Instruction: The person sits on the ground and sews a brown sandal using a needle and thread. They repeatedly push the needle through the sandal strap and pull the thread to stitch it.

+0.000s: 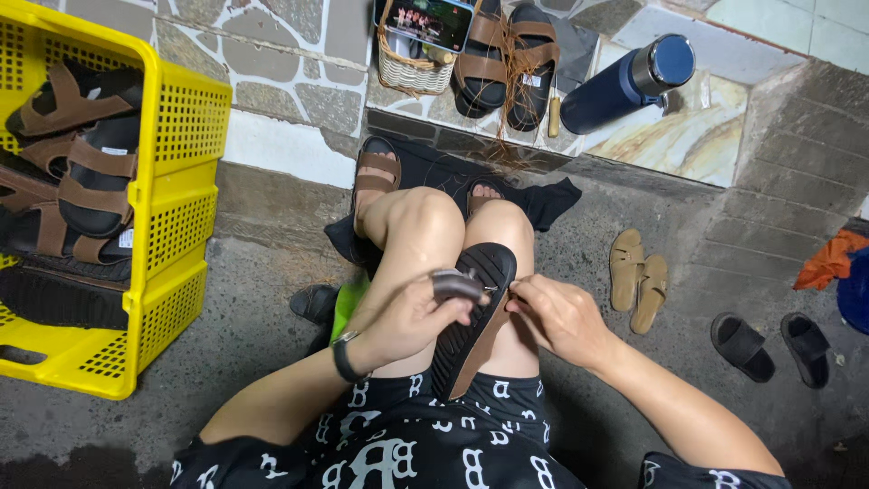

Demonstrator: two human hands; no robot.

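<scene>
At frame centre, both hands, left hand [412, 317] and right hand [557, 317], grasp a black-soled sandal [471, 317] over the knees, yellow crate [176, 181] at left.

Black-soled sandal [471, 317] with brown straps — yellow crate [172, 181], navy flask [625, 83].

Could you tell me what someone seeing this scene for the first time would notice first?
Most likely the black sandal held sole-up over the person's knees at the centre, with the left hand gripping a dark tool and the right hand pinching the sandal's brown edge. Next, the bright yellow crate at the left, stacked with brown-strapped sandals. A dark blue flask lies on the tiled step above.
</scene>
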